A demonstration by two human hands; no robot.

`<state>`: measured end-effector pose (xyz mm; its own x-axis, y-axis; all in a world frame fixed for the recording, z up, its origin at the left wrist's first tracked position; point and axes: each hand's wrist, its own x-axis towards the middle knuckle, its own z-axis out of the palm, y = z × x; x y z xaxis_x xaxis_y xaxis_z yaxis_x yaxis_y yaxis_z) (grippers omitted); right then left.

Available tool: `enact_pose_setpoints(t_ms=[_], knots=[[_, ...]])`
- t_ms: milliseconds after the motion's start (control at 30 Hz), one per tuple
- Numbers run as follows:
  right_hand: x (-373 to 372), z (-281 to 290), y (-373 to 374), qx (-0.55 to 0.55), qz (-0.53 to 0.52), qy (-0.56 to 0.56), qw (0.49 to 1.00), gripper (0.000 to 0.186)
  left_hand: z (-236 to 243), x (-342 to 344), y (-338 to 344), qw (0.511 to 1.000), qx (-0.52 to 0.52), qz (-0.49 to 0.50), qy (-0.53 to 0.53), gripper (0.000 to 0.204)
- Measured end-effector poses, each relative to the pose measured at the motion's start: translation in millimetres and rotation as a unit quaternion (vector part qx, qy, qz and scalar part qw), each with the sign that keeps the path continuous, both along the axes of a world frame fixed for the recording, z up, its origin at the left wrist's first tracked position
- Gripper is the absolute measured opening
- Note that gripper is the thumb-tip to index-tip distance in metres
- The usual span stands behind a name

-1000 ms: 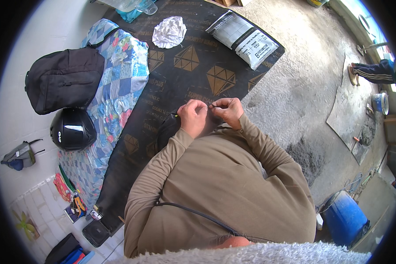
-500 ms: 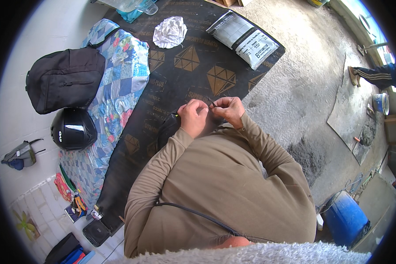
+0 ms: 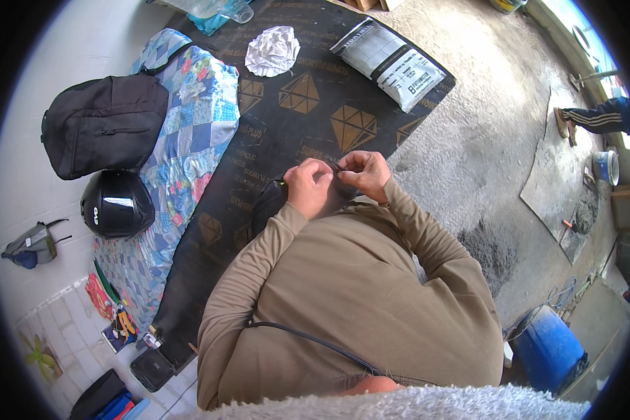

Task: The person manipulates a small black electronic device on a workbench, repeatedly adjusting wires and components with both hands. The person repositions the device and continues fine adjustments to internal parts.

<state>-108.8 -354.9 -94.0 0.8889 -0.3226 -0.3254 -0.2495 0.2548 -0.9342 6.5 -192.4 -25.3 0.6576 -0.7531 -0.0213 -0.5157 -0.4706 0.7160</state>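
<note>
Both my hands are close together over the dark printed board (image 3: 259, 150), just in front of my body. My right hand (image 3: 367, 175) pinches a small, thin dark piece (image 3: 339, 167) between thumb and fingertips; its kind is too small to tell. Beside it, my left hand (image 3: 309, 186) has its fingers curled and pressed together, and whatever they hold is hidden. Under my left wrist lies a black fabric item (image 3: 264, 204), partly covered by my sleeve, with a small yellow-green spot near its top.
On the board's far part rest a crumpled white cloth (image 3: 272, 51) and a grey-white plastic package (image 3: 390, 64). To the left, a black backpack (image 3: 105, 126) and black helmet (image 3: 117, 204) sit along a patchwork cover (image 3: 196, 119). A blue drum (image 3: 549, 350) stands right; a person's leg (image 3: 598, 119) shows far right.
My right fingers have shifted very slightly, and the thin dark piece is angled a little differently. My left hand stays almost still.
</note>
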Motion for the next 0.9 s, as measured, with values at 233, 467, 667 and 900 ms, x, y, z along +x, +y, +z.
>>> enact_pose_setpoints(t_ms=[233,467,667,900], knots=[[0,10,-4,-0.048,0.009,-0.006,0.999,0.02,-6,1,2,1.0,-0.01,0.016,0.024,0.01],[1,10,-1,-0.055,-0.002,0.014,0.998,0.021,-4,2,1,0.997,0.005,0.025,0.077,0.013],[1,27,6,-0.098,-0.018,0.044,0.994,0.022,-5,2,2,0.996,-0.013,0.03,0.083,0.015],[-4,9,21,-0.023,-0.072,0.001,0.997,0.021,-17,3,3,0.992,-0.022,0.053,0.109,0.013]])
